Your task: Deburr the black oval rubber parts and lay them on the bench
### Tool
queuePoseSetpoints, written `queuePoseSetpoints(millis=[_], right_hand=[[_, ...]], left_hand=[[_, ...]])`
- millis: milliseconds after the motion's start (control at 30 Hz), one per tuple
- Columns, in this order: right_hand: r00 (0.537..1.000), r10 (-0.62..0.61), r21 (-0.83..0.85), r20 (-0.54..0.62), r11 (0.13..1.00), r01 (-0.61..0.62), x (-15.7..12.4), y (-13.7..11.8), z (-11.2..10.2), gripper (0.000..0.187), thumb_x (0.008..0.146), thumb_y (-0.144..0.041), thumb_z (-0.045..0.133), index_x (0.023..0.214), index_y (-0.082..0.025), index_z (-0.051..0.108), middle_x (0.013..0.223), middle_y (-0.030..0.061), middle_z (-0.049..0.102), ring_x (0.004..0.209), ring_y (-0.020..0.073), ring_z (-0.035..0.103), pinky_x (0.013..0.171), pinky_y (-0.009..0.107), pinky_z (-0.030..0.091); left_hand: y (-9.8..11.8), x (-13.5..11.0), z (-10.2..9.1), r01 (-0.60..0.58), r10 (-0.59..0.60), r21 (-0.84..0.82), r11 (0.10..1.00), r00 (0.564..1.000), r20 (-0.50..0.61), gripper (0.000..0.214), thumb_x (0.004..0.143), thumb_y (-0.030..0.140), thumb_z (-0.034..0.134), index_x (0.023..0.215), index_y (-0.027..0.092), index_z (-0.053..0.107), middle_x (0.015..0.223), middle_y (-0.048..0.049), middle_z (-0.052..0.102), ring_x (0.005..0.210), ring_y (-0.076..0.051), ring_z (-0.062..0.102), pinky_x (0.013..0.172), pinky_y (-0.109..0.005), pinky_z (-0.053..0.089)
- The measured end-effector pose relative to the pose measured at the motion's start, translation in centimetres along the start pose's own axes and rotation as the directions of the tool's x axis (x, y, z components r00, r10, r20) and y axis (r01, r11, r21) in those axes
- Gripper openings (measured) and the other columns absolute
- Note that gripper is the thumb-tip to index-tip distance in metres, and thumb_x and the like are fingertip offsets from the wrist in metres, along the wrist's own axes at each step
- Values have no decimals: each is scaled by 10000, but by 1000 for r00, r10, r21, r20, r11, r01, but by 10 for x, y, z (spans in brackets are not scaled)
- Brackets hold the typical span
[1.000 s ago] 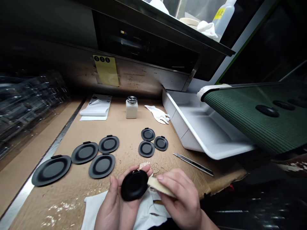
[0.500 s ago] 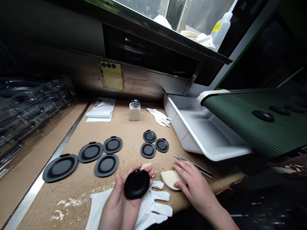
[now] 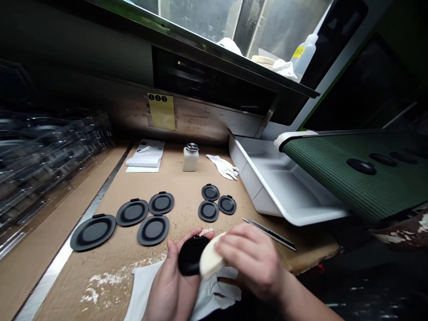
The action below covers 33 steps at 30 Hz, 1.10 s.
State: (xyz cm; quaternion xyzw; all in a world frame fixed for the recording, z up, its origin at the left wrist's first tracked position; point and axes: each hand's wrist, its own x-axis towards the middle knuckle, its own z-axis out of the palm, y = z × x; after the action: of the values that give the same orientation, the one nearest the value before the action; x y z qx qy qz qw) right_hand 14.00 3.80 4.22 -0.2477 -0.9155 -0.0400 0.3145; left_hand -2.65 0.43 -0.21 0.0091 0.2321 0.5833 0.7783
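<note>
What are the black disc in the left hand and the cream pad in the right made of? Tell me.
The black disc looks like moulded plastic or rubber: matte, with no metallic shine, and the look can't settle which. The cream pad looks like foam or sponge: dull and soft-looking, though blur hides its grain.

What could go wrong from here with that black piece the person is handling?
The black round cover rests in the bare left hand alone, so rubbing with the cream pad in the right hand might knock it loose. Pale flecks on the cardboard could stick to it if it drops. The utility knife lies close to the right hand, so a slip might catch the blade.
</note>
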Motion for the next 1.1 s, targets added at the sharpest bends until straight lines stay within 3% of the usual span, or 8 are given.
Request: queuePoseSetpoints(millis=[67,167,400,600,767,967,1100], right_hand=[[992,-130,-20,-8,991,130,14,-6,12,172,835,-122,498,977,-127,594,908,53,675,881,178,575,846,343,470],[978,-206,-72,-30,976,204,24,-5,27,118,823,-118,531,905,-133,614,866,41,682,818,162,590,783,318,500],[997,-63,73,-44,995,66,1,-6,31,203,864,-121,422,944,-99,608,876,87,664,841,177,571,749,327,499],[987,-130,36,-94,990,134,11,-3,35,159,850,-113,460,913,-103,606,843,74,663,797,166,561,709,313,486],[993,-13,153,-116,988,31,-2,-1,37,208,863,-127,433,995,-86,589,907,91,650,854,181,540,728,327,478],[990,-94,115,-105,988,106,5,2,35,175,855,-125,451,940,-97,601,868,83,654,817,176,544,726,320,470],[992,-27,169,-124,984,48,2,0,36,221,878,-136,402,975,-87,595,896,97,647,837,183,538,727,327,471]], left_hand=[[1,-1,2,20,-19,11,1000,999,-42,372,827,448,474,1001,172,653,1069,-100,670,1115,-256,533,1001,-394,354],[2,-2,7,-14,23,66,998,990,-139,298,803,366,551,1007,171,646,1051,-83,674,1109,-246,535,976,-352,388],[0,-1,13,-11,32,138,990,987,-157,284,807,380,527,960,180,660,1032,-84,684,1043,-262,578,917,-345,446],[-1,-1,15,-12,40,141,990,980,-197,330,792,411,545,988,163,640,1001,-95,685,1041,-259,575,928,-366,436],[-1,0,14,-11,36,122,992,980,-197,331,800,426,528,963,165,646,993,-96,681,981,-263,600,910,-403,444],[-3,2,10,-30,59,165,986,982,-178,371,787,455,538,988,161,642,1006,-94,674,983,-238,591,924,-364,426],[-3,2,10,-20,38,115,993,986,-162,339,810,426,515,964,156,650,995,-98,676,990,-242,590,930,-372,420]])
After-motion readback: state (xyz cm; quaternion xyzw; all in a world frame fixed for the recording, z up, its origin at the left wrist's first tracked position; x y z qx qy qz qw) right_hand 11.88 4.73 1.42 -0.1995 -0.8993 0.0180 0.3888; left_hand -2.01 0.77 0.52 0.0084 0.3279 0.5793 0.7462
